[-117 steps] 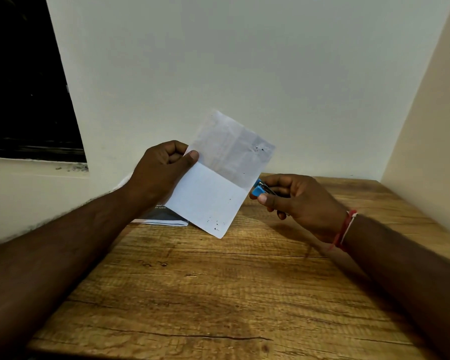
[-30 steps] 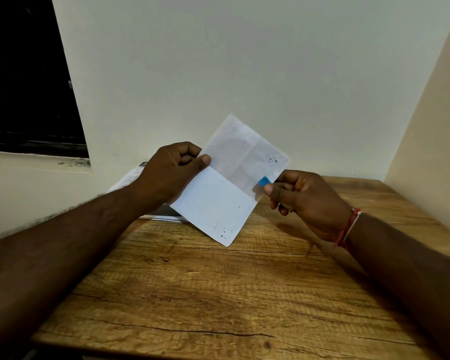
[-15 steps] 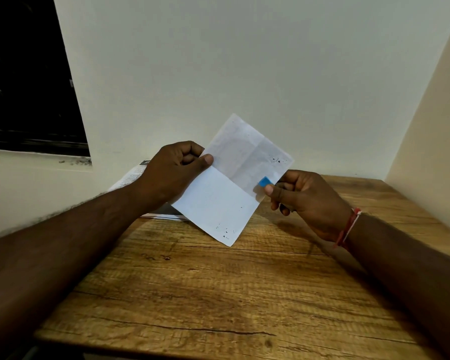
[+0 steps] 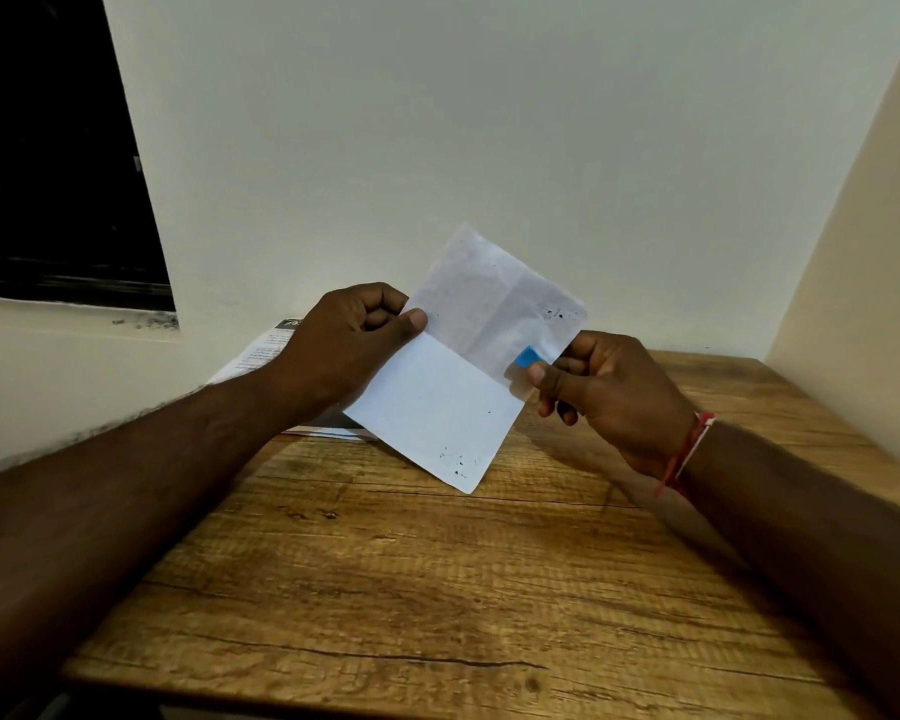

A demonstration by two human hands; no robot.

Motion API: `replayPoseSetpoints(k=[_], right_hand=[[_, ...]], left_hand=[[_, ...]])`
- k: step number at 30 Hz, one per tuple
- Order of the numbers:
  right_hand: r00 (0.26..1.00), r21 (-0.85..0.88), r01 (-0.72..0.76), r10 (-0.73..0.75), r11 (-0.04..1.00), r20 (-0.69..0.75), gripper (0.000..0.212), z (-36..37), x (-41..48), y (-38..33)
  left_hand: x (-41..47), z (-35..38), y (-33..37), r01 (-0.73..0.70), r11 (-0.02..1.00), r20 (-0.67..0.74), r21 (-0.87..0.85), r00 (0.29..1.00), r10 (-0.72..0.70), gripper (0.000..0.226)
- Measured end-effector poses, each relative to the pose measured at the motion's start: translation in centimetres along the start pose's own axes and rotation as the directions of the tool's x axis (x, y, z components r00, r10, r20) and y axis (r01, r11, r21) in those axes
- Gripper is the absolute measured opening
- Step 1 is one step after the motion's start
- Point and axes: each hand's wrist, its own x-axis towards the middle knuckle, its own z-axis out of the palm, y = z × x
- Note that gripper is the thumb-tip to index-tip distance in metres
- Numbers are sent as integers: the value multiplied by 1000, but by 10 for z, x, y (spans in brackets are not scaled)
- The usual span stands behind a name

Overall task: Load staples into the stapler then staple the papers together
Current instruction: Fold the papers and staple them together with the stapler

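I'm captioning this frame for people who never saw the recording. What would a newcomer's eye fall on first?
First, the creased white papers, held up above the wooden table, with the left hand pinching their left edge. Next, the blue tip of the stapler at their right edge, gripped in the right hand. A red band marks the right wrist, and a printed booklet lies behind the left hand by the wall.

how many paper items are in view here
2: white paper pinched by left hand, and a printed leaflet on the table behind that hand. Stacked sheets may be hidden.
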Motion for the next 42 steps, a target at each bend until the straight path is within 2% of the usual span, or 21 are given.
replayPoseSetpoints(k=[8, 14, 16, 17, 19, 21, 25, 29, 31, 33, 35, 36, 39, 42], right_hand=[[999, -17, -11, 10, 1000, -48, 11, 1, 1, 1], [999, 3, 3, -3, 1000, 46, 17, 0, -1, 4], [999, -82, 0, 4, 997, 52, 12, -5, 1, 5], [999, -181, 13, -4, 983, 50, 11, -8, 2, 7], [998, -468, 47, -26, 883, 52, 18, -15, 6, 14], [998, -640, 43, -4, 767, 62, 24, -19, 7, 20], [990, -701, 35, 69, 712, 119, 30, -17, 4, 19], [990, -731, 46, 67, 681, 125, 36, -11, 0, 13], [993, -702, 31, 61, 712, 106, 45, -10, 0, 14], [998, -558, 6, 27, 830, 50, 48, -9, 2, 13], [1000, -261, -3, 2, 965, -5, 41, -5, 2, 6], [999, -102, -7, 3, 995, -34, 42, -4, 2, 4], [992, 124, -11, 27, 992, -125, 40, 3, 1, -2], [985, 181, -13, 44, 983, -167, 30, 8, -2, -4]], left_hand=[[-1, 2, -1, -2, 1000, -7, -25, 1000, 1, 20], [2, -1, -4, 6, 1000, -30, -7, 1000, -6, 19], [4, -3, -6, 14, 1000, -50, -2, 999, -14, 21], [5, -4, -8, 17, 1000, -61, -12, 998, -17, 22], [7, -5, -10, 24, 999, -87, -28, 996, -26, 20], [8, -6, -11, 34, 998, -103, -52, 994, -39, 18], [8, -6, -10, 46, 996, -120, -78, 991, -56, 17], [6, -3, -6, 58, 993, -127, -102, 989, -71, 16], [6, -2, -5, 54, 995, -129, -88, 990, -65, 15], [5, -1, -2, 55, 995, -132, -80, 989, -65, 15], [4, 0, 0, 61, 992, -129, -111, 989, -75, 14], [4, 1, 0, 64, 989, -129, -137, 988, -82, 14], [2, 6, 4, 73, 978, -131, -197, 986, -100, 17], [-2, 13, 9, 62, 972, -115, -225, 989, -90, 15]])
